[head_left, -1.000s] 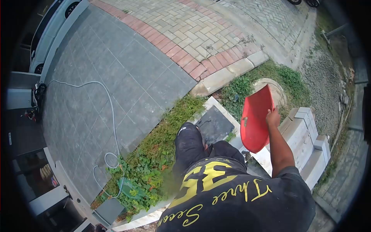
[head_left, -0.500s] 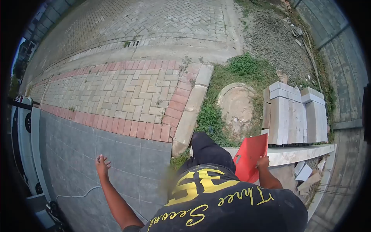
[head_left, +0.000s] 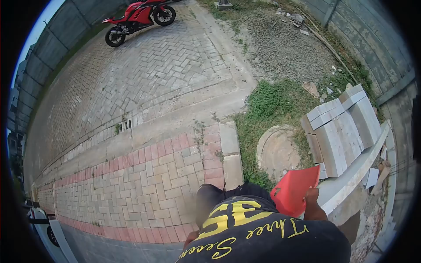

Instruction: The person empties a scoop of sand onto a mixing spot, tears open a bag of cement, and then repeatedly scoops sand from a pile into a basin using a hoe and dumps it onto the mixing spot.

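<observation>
My right hand (head_left: pixel 312 195) grips the near right edge of a red plastic dustpan (head_left: pixel 294 189), with the fingers closed round its rim. The dustpan hangs tilted at my right side, beside my dark trousers. Part of it is hidden behind my shirt. On my left, only a small patch of skin of my left hand or arm (head_left: pixel 191 237) shows past the edge of my black shirt; its fingers are hidden.
Beyond the dustpan lie a round concrete cover (head_left: pixel 279 151) in grass and stacked pale blocks (head_left: pixel 340 136). A low white ledge (head_left: pixel 351 182) runs along the right. Ahead are paving bricks (head_left: pixel 131 197), a concrete kerb (head_left: pixel 232 158), gravel (head_left: pixel 285 48) and a red motorcycle (head_left: pixel 139 18).
My view has lifted and turned, bringing the motorcycle into sight. My left hand, earlier stretched out over the grey tiles, has drawn in beside my body. The right hand still holds the dustpan.
</observation>
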A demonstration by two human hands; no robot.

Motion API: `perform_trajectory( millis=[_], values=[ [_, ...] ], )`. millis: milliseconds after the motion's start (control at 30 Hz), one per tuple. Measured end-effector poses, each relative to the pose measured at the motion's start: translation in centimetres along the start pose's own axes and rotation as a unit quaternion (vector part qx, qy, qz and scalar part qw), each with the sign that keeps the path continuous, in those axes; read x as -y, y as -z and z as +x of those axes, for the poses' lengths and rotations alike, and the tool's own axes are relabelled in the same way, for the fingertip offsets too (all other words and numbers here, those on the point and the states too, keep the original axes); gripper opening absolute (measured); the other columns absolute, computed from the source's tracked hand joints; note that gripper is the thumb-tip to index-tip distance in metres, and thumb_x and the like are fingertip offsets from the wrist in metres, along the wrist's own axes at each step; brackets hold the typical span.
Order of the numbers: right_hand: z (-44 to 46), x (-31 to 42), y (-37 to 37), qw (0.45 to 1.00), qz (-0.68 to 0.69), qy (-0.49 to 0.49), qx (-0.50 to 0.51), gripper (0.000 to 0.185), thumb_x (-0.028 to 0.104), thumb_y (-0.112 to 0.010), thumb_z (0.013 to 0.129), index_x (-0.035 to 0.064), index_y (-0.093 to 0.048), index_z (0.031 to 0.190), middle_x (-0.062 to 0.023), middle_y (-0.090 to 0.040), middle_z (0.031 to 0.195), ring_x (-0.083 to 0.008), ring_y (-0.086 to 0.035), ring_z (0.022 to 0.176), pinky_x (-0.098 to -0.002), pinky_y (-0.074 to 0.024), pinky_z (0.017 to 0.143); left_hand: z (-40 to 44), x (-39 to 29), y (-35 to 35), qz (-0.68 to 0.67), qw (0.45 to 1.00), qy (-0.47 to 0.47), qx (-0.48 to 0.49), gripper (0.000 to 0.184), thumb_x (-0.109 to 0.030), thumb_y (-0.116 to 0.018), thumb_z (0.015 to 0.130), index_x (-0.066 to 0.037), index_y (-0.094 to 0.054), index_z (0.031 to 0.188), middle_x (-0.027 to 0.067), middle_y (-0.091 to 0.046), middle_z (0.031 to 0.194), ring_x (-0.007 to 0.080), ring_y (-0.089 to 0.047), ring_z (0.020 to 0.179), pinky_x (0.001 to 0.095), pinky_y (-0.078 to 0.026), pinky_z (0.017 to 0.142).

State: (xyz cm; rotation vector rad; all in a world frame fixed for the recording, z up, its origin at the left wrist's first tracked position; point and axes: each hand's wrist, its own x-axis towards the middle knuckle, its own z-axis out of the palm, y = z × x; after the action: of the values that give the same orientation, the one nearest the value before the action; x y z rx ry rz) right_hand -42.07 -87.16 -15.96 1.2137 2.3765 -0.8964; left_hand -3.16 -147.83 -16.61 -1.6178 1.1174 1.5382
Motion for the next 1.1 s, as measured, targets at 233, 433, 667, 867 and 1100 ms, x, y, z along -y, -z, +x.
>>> perform_trajectory(
  millis=[233,433,667,867,1100],
  values=[
    [3.5,18.2,-23.1,0.986,0.156,-0.052,0.01,0.035,0.031,-0.04,0.1,-0.0037,-0.045,0.1,-0.0146,-0.054,0.056,-0.027,-0.053,0.037,-0.0422,-0.0453,0.034,13.6,-20.2,10.8,0.007,0.989,0.143,-0.048,0.045,-0.033,-0.043,0.097,-0.008,-0.042,0.135,0.0186,-0.053,0.126,0.0328,-0.06,0.103,0.044,-0.05,0.085],
    [-3.3,38.9,-45.6,0.978,0.108,-0.136,-0.113,0.042,0.029,-0.049,0.096,-0.0045,-0.033,0.116,-0.0182,-0.059,0.074,-0.0257,-0.057,0.043,-0.0358,-0.0491,0.035,30.8,-66.3,24.2,-0.174,0.966,-0.142,-0.125,0.044,-0.029,-0.049,0.095,0.001,-0.044,0.128,0.0195,-0.054,0.123,0.0362,-0.062,0.096,0.0457,-0.053,0.077],
    [11.5,62.8,-64.5,0.985,-0.077,0.038,0.15,0.038,0.033,-0.043,0.098,-0.0013,-0.052,0.086,-0.0159,-0.058,0.059,-0.0253,-0.059,0.045,-0.0374,-0.0481,0.037,23.7,-121.6,28.7,-0.141,0.787,-0.599,0.047,0.054,-0.043,-0.047,0.095,-0.004,-0.041,0.132,0.0155,-0.059,0.117,0.0216,-0.06,0.096,0.0351,-0.048,0.083],
    [4.0,103.7,-83.8,0.996,-0.031,-0.017,-0.081,0.037,0.033,-0.057,0.089,0.0022,-0.056,0.109,-0.0182,-0.068,0.098,-0.0305,-0.067,0.087,-0.0415,-0.0524,0.071,50.3,-119.5,34.9,0.137,0.986,-0.007,-0.089,0.044,-0.039,-0.048,0.094,-0.005,-0.055,0.12,0.0136,-0.061,0.116,0.0275,-0.063,0.09,0.037,-0.049,0.076],
    [14.0,141.5,-94.4,0.964,0.172,0.184,-0.087,0.028,0.02,-0.062,0.09,0.0046,-0.054,0.112,-0.0122,-0.066,0.092,-0.0228,-0.063,0.07,-0.034,-0.0488,0.059,53.0,-151.5,43.7,-0.014,0.99,0.104,-0.095,0.043,-0.037,-0.049,0.093,-0.003,-0.054,0.117,0.0154,-0.06,0.103,0.031,-0.061,0.081,0.0429,-0.05,0.069]
  ],
)
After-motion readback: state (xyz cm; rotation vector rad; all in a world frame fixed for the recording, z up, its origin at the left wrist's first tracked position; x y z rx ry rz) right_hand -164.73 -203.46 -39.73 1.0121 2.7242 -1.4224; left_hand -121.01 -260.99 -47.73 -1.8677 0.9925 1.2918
